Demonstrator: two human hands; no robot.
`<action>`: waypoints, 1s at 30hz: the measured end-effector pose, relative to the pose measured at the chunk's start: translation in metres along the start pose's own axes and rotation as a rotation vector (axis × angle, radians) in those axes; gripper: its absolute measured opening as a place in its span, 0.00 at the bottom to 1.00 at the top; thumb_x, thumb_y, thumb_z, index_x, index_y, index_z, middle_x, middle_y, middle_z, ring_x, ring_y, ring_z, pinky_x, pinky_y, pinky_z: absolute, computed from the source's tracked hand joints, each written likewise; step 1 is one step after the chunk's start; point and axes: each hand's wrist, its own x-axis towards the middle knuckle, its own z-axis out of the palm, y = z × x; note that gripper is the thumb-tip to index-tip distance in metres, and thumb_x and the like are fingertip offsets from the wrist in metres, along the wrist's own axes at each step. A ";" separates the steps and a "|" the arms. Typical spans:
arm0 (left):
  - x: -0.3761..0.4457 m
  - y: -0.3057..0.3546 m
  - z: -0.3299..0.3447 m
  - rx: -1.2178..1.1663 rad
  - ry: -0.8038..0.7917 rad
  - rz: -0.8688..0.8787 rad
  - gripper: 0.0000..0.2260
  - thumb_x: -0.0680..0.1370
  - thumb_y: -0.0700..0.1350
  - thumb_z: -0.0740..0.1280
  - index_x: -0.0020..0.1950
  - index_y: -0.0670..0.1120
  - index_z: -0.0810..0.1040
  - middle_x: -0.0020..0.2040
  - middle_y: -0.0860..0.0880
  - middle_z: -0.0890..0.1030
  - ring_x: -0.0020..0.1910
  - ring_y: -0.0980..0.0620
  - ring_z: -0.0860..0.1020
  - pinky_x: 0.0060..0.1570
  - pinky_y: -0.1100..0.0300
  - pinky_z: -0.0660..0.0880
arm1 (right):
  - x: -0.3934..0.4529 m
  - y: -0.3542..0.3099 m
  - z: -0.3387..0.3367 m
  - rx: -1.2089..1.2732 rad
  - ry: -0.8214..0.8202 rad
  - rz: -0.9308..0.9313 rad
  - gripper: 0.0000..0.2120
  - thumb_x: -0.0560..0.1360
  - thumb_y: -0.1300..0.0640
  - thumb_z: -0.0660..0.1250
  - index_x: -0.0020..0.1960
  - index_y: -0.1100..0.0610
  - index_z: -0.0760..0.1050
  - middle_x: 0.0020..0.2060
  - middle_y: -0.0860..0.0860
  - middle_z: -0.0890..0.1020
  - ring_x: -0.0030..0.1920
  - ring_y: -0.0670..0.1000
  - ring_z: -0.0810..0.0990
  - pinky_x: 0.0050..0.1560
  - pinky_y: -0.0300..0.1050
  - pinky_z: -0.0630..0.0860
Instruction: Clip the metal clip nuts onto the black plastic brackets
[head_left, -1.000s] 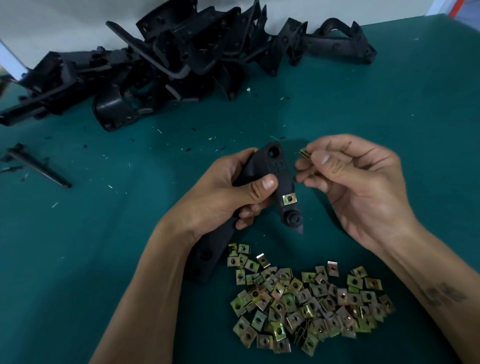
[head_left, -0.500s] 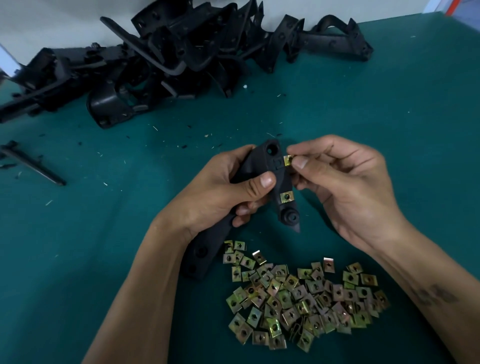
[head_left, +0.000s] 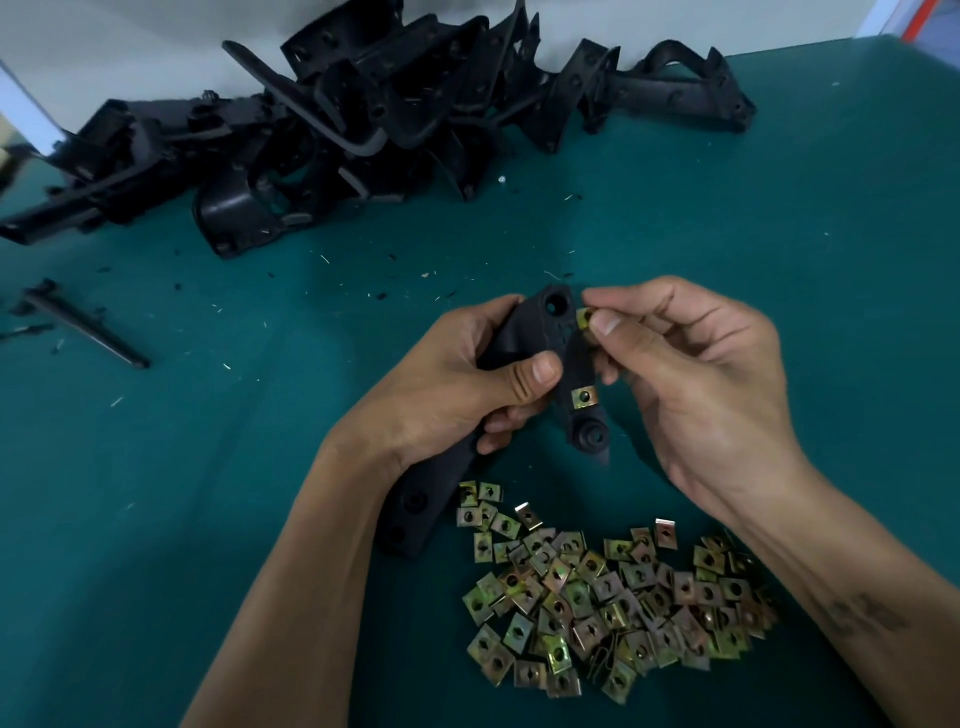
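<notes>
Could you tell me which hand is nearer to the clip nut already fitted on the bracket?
Left. The left hand's thumb tip lies just beside the fitted clip nut on the bracket; the right hand pinches another clip nut higher up.

Bracket (head_left: 540, 332): matt black plastic. Clip nuts (head_left: 613, 603) at 6 o'clock: shiny yellow-tinted metal. Table cover (head_left: 779, 234): matt teal, cloth-like. Bracket pile (head_left: 363, 119) at 11 o'clock: black plastic, slight sheen.
</notes>
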 end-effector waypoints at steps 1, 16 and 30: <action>0.000 0.000 0.000 0.000 0.000 0.000 0.25 0.74 0.54 0.73 0.59 0.36 0.72 0.32 0.47 0.70 0.25 0.53 0.66 0.23 0.62 0.67 | 0.000 0.000 -0.001 -0.013 -0.009 -0.005 0.08 0.73 0.65 0.72 0.46 0.55 0.86 0.38 0.59 0.83 0.37 0.52 0.77 0.40 0.42 0.74; 0.001 -0.001 0.000 -0.005 -0.023 0.028 0.20 0.75 0.53 0.71 0.59 0.41 0.73 0.31 0.48 0.71 0.25 0.54 0.67 0.23 0.63 0.67 | -0.002 -0.003 0.000 -0.230 -0.028 -0.085 0.09 0.74 0.60 0.72 0.48 0.46 0.86 0.40 0.61 0.84 0.38 0.52 0.80 0.43 0.51 0.77; 0.001 -0.003 -0.001 0.046 0.066 0.015 0.08 0.81 0.44 0.67 0.54 0.40 0.73 0.31 0.48 0.69 0.25 0.54 0.66 0.23 0.62 0.66 | -0.011 -0.009 0.002 -0.815 -0.163 -0.304 0.15 0.74 0.47 0.74 0.49 0.58 0.80 0.39 0.50 0.80 0.41 0.50 0.80 0.39 0.47 0.76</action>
